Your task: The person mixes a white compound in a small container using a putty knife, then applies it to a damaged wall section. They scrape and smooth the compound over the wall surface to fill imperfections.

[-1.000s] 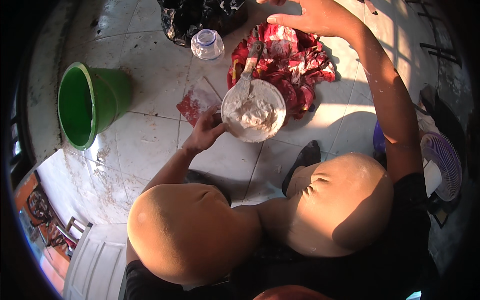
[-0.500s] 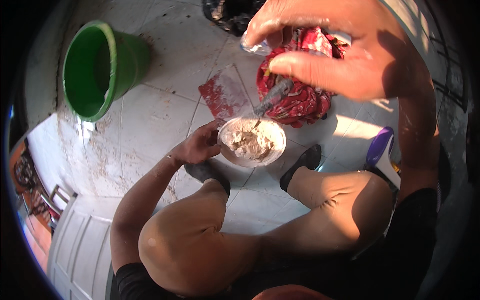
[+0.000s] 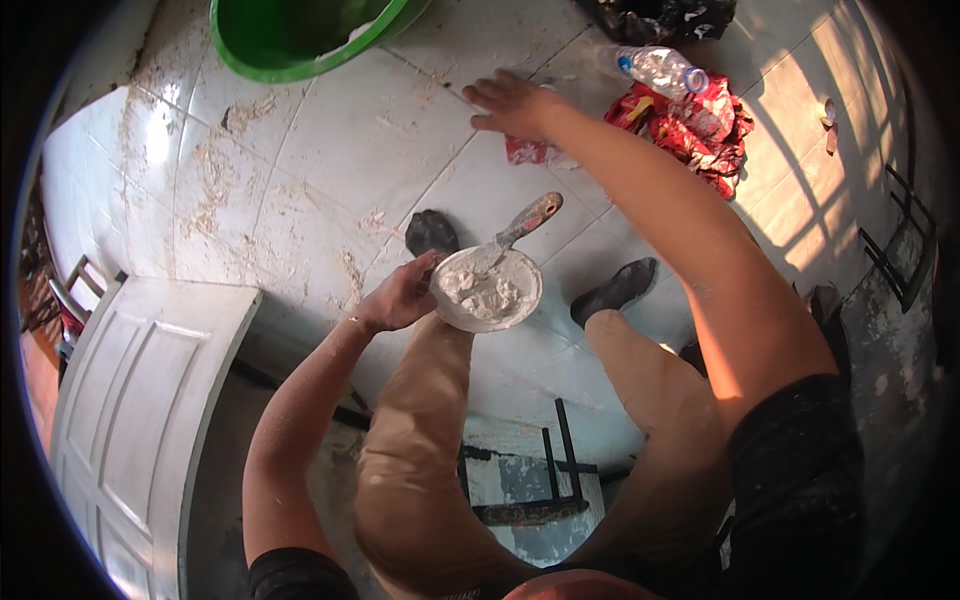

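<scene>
Left hand (image 3: 400, 297) gripping the white bowl (image 3: 487, 290) of paste, right hand (image 3: 512, 100) open, seemingly empty.

Green bucket (image 3: 300, 35), white bowl (image 3: 487, 291) of white paste, red cloth (image 3: 690, 125), white door (image 3: 140, 400), pale stained tiles (image 3: 330, 150)

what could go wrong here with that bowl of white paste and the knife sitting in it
The left hand grips the bowl by one side of the rim only, over the knee, so it may tip and spill paste. The putty knife lies loose in the bowl with its handle overhanging; no hand holds it, so it could slide out. The right hand is stretched out over the tiled floor, away from the bowl.
</scene>
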{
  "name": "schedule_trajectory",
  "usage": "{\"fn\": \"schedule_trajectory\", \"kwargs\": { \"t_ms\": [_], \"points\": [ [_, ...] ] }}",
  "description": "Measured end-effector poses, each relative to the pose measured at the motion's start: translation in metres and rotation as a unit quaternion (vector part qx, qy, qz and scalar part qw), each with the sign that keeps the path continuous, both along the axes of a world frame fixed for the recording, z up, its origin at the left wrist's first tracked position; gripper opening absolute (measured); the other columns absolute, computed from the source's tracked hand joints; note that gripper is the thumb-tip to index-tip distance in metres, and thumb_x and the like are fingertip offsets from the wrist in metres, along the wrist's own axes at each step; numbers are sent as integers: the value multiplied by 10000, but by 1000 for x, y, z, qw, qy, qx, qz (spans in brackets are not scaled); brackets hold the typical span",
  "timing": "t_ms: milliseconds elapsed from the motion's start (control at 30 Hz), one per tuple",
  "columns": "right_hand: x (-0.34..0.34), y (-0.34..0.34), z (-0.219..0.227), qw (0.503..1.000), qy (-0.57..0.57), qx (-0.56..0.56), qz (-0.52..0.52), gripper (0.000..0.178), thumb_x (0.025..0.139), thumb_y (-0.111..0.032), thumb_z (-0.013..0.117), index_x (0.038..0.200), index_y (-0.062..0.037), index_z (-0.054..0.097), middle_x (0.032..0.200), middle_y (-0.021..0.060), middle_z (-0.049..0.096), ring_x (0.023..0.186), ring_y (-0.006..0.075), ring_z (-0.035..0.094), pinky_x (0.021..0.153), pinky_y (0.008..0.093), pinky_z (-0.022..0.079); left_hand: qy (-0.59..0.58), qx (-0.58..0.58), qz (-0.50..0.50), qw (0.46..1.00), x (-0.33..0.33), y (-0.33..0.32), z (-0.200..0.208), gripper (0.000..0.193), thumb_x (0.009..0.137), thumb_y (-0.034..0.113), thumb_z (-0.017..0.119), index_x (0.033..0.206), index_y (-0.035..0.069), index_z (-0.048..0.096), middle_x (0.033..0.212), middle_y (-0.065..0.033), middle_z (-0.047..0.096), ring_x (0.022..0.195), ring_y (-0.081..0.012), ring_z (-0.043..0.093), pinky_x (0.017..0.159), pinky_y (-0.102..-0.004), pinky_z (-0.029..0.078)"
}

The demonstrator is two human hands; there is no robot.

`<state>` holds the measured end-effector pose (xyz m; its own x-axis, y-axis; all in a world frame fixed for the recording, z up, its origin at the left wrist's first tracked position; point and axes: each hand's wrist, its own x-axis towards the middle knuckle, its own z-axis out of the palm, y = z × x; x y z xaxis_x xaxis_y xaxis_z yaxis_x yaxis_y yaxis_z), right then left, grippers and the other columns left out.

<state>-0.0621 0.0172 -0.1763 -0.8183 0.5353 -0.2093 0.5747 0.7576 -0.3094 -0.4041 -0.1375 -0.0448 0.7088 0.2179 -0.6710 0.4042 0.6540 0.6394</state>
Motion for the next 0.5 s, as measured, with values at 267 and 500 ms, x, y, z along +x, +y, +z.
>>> {"fn": "schedule_trajectory", "kwargs": {
  "t_ms": [267, 500],
  "points": [
    [35, 0, 28, 985, -146, 53, 75, 179, 937, -214, 636, 1019, -143, 778, 1341, 44, 638, 1361, 218, 529, 1273, 522, 305, -29, -54, 198, 978, -14, -44, 69, 644, 923, -106, 590, 1533, 19, 423, 1470, -81, 540, 1366, -189, 534, 1170, -368, 416],
    [4, -49, 125, 973, -200, -69, -87, 191, 900, -157, 648, 957, -221, 819, 931, 39, 784, 992, 269, 748, 1094, 525, 448, -64, 64, 253, 963, -10, -20, 159, 673, 898, -87, 582, 1539, -5, 394, 1479, -90, 545, 1389, -209, 505, 1166, -377, 392]
  ]
}}
